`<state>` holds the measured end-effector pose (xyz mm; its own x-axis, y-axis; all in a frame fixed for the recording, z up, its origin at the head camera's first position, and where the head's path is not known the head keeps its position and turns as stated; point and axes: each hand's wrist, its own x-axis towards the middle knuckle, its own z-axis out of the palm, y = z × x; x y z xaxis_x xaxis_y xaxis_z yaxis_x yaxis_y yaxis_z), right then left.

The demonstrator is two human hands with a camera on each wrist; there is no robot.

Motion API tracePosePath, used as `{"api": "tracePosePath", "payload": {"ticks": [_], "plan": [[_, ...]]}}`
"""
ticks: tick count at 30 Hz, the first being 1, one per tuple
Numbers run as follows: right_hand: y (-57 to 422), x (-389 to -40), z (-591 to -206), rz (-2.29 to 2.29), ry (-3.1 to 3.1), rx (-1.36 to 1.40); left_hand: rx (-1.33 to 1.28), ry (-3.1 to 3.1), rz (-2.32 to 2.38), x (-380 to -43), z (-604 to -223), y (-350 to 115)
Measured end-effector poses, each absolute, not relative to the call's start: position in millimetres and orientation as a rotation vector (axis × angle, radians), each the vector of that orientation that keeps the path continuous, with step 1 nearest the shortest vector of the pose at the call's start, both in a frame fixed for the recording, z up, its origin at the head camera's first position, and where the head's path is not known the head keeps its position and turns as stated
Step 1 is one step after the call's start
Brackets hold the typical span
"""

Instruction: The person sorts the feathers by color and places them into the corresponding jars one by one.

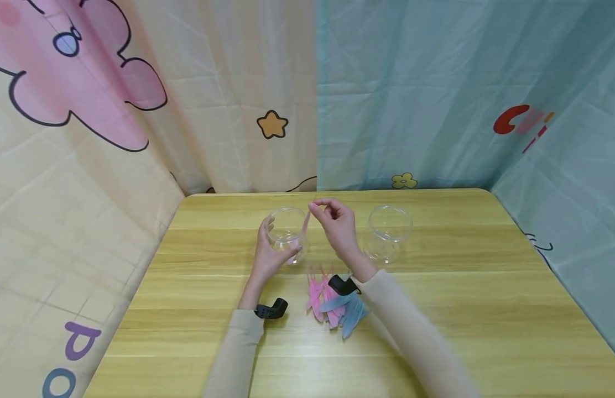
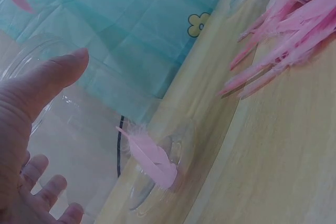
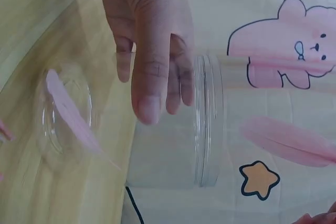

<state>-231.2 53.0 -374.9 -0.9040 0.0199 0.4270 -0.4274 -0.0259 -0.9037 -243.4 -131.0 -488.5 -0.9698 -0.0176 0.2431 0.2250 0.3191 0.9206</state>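
My left hand (image 1: pixel 270 255) holds a clear jar (image 1: pixel 287 239) by its side, thumb in front and fingers round the far left. One pink feather (image 2: pixel 152 160) lies at the bottom of this jar, seen through its wall in both wrist views. Above the right side of the jar's rim, my right hand (image 1: pixel 339 228) pinches another pink feather (image 3: pixel 286 140) by its thin end, and the broad end points down toward the opening. Only the right fingertips show at the corner of the right wrist view.
A second clear jar (image 1: pixel 390 237) stands to the right, beyond my right wrist. Nearer me lies a loose pile of pink feathers (image 1: pixel 314 298) and blue-grey feathers (image 1: pixel 354 315), partly under my right wrist. Printed curtains (image 1: pixel 228 99) hang behind the wooden table (image 1: pixel 198 342).
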Motion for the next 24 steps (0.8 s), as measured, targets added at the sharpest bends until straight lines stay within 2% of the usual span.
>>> {"api": "tracePosePath", "payload": {"ticks": [12, 18, 24], "plan": [[20.6, -245.1, -383.4, 2.001, -1.91, 0.404, -0.204, -2.344, -1.728, -242.2, -487.2, -130.2], [23.0, -246.1, -394.0, 1.896, -2.073, 0.398, -0.2, -2.345, -1.699, -243.7, -487.9, -129.6], [35.4, -260.1, -423.6, 1.848, -2.155, 0.429, -0.19, -2.352, -1.708, -244.3, -488.1, -129.5]]}}
